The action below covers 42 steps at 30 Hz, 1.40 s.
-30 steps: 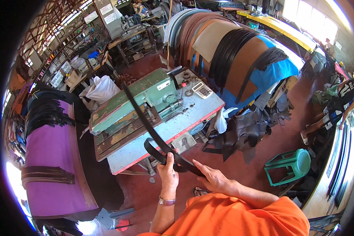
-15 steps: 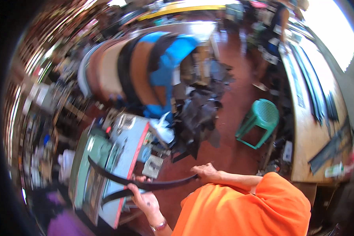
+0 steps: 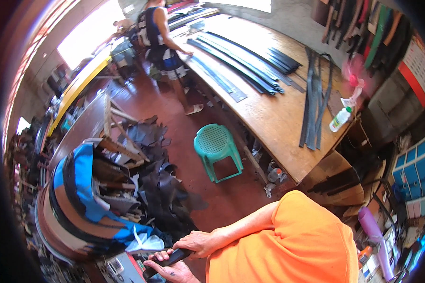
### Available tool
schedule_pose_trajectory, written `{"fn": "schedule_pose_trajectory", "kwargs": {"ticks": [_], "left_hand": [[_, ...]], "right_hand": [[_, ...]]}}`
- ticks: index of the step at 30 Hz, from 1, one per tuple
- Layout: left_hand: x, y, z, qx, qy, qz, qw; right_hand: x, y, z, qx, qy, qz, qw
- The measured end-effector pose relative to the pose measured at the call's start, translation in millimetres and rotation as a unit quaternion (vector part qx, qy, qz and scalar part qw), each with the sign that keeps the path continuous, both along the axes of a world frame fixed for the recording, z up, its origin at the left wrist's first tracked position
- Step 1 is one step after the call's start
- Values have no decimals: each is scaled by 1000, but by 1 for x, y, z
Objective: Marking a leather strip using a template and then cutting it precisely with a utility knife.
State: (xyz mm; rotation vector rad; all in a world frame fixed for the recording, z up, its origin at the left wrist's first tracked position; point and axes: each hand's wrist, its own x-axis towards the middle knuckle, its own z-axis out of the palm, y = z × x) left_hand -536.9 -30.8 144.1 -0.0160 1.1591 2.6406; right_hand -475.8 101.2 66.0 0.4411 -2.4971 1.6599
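Observation:
Low in the view, my left hand holds a black strap in curled fingers, palm partly upward. My right hand grips the same strap just above and to the right, its back to the camera. Much of the strap is hidden by my hands and cut short in view. A white plastic bag hangs behind them, and part of the machine table shows below it.
A green stool stands ahead, beside a wooden table bearing dark strips and a bottle. A person stands at that table. Leather scraps litter the floor beside draped hides.
My view has swung right from the machine toward the long table and co-worker. Both my hands, still on the strap, are now closer together, and less of the strap shows.

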Motion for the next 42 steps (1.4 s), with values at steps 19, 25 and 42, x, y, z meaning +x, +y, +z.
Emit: {"fn": "schedule_pose_trajectory", "kwargs": {"ticks": [19, 25, 42], "left_hand": [[-234, 144, 34, -26, 255, -150, 955], [-291, 190, 43, 104, 84, -324, 936], [-385, 217, 39, 0, 135, -217, 967]], "right_hand": [[-147, 125, -41, 22, -253, -185, 949], [-191, 141, -41, -5, -234, -258, 937], [-320, 194, -11, -62, -296, -74, 950]]}}
